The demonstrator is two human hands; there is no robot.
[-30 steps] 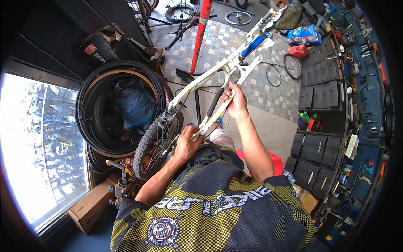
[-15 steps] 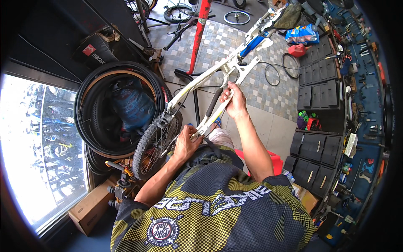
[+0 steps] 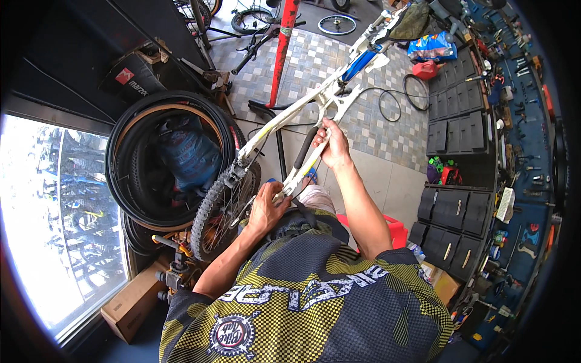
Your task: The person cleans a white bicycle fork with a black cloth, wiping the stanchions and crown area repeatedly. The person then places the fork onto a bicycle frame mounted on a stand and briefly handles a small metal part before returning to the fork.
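Both of my hands hold a white bicycle rear swingarm (image 3: 313, 162) that slants up and away from my lap. My left hand (image 3: 266, 209) is closed round its near end, close to my waist; its fingertips are partly hidden. Farther up, my right hand (image 3: 334, 148) grips it from the right, with thumb and fingers wrapped on the white tube. A black sleeve (image 3: 306, 147) covers one tube of the swingarm. Just beyond lies a white bicycle frame (image 3: 275, 125) with a blue shock (image 3: 361, 64). A knobby wheel (image 3: 210, 213) stands left of my left hand.
Stacked tires (image 3: 115, 163) with a blue bag inside stand at left, beside a bright window. A red stand post (image 3: 282, 60) rises ahead. Black drawers (image 3: 455, 134) and a tool-covered blue bench (image 3: 523, 199) line the right. A red stool (image 3: 396, 233) is by my right elbow.
My right hand and the swingarm's far end have shifted slightly left, toward the white frame. My left hand keeps its grip with hardly any movement. The whole view has drifted a little.
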